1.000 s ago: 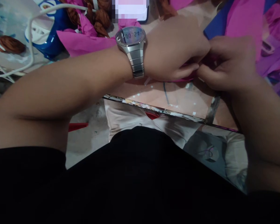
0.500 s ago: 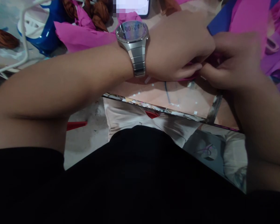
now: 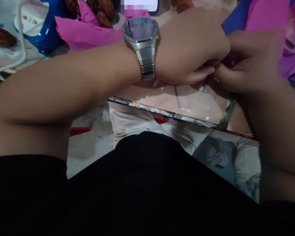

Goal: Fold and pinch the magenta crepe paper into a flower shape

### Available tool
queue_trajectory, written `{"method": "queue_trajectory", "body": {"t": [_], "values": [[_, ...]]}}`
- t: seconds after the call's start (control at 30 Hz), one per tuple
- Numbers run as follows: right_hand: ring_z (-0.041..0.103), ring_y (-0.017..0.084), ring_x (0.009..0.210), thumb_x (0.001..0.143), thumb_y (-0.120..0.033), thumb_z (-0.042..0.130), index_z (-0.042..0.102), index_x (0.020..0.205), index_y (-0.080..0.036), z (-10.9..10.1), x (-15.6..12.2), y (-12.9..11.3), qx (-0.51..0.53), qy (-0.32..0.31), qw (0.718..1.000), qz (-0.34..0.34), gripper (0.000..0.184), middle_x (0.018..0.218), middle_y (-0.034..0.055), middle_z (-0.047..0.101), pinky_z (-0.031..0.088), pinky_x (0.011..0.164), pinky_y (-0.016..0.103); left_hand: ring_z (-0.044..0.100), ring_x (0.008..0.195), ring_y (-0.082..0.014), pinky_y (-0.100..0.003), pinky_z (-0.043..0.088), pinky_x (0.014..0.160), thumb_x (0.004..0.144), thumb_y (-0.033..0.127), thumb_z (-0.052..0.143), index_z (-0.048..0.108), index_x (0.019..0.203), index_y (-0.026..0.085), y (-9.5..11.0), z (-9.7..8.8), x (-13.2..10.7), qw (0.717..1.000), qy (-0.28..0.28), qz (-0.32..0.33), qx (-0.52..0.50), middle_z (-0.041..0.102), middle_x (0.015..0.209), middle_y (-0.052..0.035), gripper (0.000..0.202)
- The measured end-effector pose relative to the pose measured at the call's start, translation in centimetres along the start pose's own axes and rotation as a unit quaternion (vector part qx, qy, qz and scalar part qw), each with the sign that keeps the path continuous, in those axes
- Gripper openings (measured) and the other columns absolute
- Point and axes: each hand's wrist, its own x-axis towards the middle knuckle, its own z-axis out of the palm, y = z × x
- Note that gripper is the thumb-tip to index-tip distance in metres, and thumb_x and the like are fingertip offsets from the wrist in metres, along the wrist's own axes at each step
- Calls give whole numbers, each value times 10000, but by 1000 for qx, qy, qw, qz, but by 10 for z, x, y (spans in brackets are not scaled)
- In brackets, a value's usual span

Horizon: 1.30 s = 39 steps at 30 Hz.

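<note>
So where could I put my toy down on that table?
The bare tabletop below the left hand and right hand, up to the near edge. The far side is crowded: pink paper, a blue tub, purple scraps.

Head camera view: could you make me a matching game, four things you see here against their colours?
Things:
1. wristwatch
2. crepe paper beyond the left forearm
3. twisted paper rolls at the top
4. cable at the far left

Colours:
A. brown
B. white
C. silver
D. magenta

Pairs: 1-C, 2-D, 3-A, 4-B. The left hand and right hand meet over a small pink piece, mostly hidden.
</note>
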Motion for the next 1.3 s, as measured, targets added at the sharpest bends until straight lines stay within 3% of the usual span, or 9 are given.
{"method": "queue_trajectory", "body": {"t": [0.33,0.47,0.53,0.63,0.8,1.03,1.2,1.3], "values": [[434,33,692,975,-217,709,641,989,-177,-2,0,-1,15,-52,996,65,80,814,6,574,304,648,248,666,1544,-537,-792,503,1298,1159,386,390,805,1337,93,2,-3,0,1000,-6,7,9,717,1242,-76,539],[428,54,659,954,-271,680,615,951,-175,-2,4,-4,18,-57,995,81,116,809,15,592,308,635,294,663,1550,-570,-837,518,1279,1158,361,411,824,1382,111,3,-2,1,1000,3,11,5,743,1298,-117,532],[444,64,664,963,-322,677,622,940,-175,-1,5,-5,18,-59,993,99,158,806,26,599,314,635,302,640,1588,-562,-807,515,1309,1163,339,410,823,1405,97,3,-2,1,1000,-3,13,4,745,1371,-154,536],[456,65,668,982,-372,690,649,939,-180,0,5,-6,9,-58,993,103,202,809,30,619,318,632,298,613,1625,-536,-759,495,1348,1171,321,394,821,1417,71,4,-3,0,1000,-11,14,1,741,1437,-191,553],[451,58,699,1003,-346,687,633,959,-166,-1,4,-4,23,-59,993,101,193,835,31,606,318,655,303,614,1610,-574,-847,484,1319,1176,337,401,799,1458,75,3,-5,-1,1000,-12,17,4,734,1427,-150,554],[505,37,767,1041,-292,705,678,1050,-189,-2,0,2,31,-47,998,41,107,879,10,603,335,673,238,605,1600,-591,-864,493,1285,1186,339,405,798,1426,54,3,-5,-1,1000,-12,24,10,730,1366,-126,542],[459,44,709,1014,-285,702,637,1000,-179,-2,3,1,39,-65,995,60,124,826,12,558,306,652,273,586,1616,-601,-873,495,1282,1185,352,377,790,1447,61,4,-5,-2,1000,-14,23,16,720,1396,-144,569],[442,49,683,971,-387,687,595,893,-161,-1,5,-3,36,-60,993,99,256,790,20,547,306,655,295,561,1634,-596,-854,472,1279,1182,366,358,768,1468,30,4,-5,-3,999,-15,24,14,708,1434,-155,603]]}}
